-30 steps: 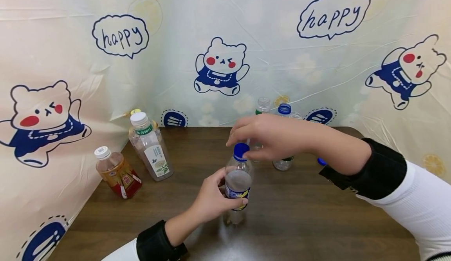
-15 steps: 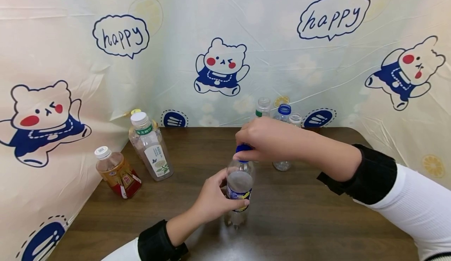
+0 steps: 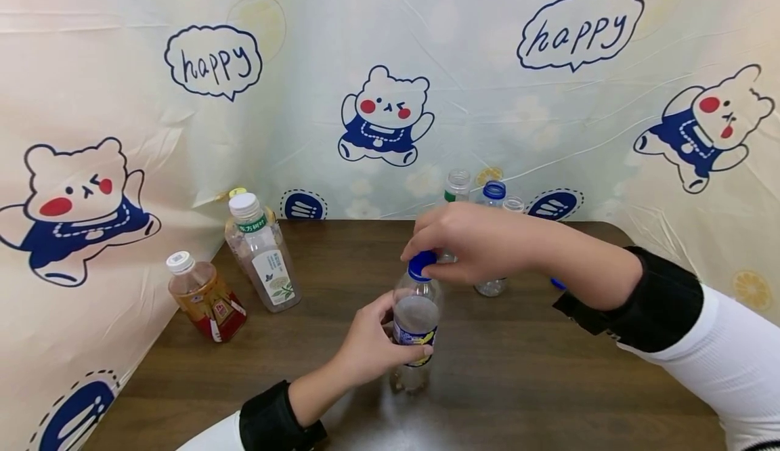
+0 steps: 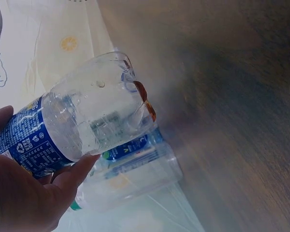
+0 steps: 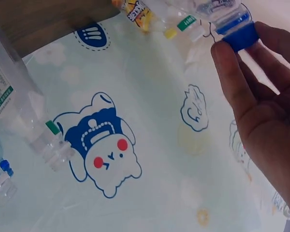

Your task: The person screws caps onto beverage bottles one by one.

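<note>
A clear plastic bottle (image 3: pixel 416 312) with a blue and yellow label stands upright in the middle of the wooden table. My left hand (image 3: pixel 365 346) grips it around the label, thumb across the front. Its ribbed bottom (image 4: pixel 121 92) shows in the left wrist view. At the bottle's top sits a blue cap (image 3: pixel 420 265). My right hand (image 3: pixel 481 244) comes over from the right and pinches this cap between thumb and fingers. In the right wrist view a blue ring (image 5: pixel 234 23) is visible on the neck just beyond the cap.
At left stand a red-brown labelled bottle (image 3: pixel 207 305) and a white-capped bottle (image 3: pixel 268 261), with a yellow-capped one partly behind. Several capless bottles, including one with a blue neck ring (image 3: pixel 492 194), stand behind my right hand. A loose blue cap (image 3: pixel 558 283) lies near my right wrist.
My right hand turned inward on the blue cap half a second ago and has since turned back, its wrist moving rightward. My left hand still holds the bottle in about the same place.
</note>
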A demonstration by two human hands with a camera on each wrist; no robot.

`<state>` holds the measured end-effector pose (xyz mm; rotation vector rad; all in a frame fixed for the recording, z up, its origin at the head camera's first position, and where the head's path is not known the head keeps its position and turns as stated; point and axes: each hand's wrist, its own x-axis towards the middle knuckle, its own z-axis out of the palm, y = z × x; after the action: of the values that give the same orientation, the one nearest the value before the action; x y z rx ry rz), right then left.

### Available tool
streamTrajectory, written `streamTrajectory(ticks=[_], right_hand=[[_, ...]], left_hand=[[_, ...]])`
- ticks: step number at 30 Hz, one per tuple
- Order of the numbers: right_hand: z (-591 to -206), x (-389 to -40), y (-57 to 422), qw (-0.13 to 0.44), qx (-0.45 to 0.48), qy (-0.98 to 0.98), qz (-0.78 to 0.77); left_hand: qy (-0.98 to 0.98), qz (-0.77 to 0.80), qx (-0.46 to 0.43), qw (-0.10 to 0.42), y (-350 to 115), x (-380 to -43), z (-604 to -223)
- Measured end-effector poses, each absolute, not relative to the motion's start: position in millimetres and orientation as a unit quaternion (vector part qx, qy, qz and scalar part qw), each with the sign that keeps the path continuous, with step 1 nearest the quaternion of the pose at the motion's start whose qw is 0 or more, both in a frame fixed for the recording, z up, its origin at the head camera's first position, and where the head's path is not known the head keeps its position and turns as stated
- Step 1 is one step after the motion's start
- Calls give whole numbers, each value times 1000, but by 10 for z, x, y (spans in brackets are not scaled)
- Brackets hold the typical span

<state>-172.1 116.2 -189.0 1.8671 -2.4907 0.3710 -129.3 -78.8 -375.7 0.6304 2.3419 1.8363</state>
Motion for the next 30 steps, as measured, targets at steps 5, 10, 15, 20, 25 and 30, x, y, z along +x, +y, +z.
streamTrajectory(ticks=[5, 10, 15, 20, 25, 30], right_hand=[[-1984, -1724, 1127, 54, 577, -810, 85], [-1968, -1720, 1129, 52, 568, -816, 92], [-1864, -1713, 1195, -4, 594, -793, 135], [-1866, -1717, 1190, -37, 599, -790, 129], [-1935, -1709, 1170, 4, 571, -816, 89], [-1985, -1705, 1147, 36, 548, -833, 65]], left_hand=[[771, 597, 217, 40, -779, -1297, -3774], [771, 597, 216, 42, -782, -1294, -3787], [769, 601, 212, 48, -788, -1292, -3787], [770, 600, 210, 49, -781, -1287, -3788], [768, 600, 219, 46, -759, -1288, -3791], [768, 599, 220, 42, -754, -1285, -3799]])
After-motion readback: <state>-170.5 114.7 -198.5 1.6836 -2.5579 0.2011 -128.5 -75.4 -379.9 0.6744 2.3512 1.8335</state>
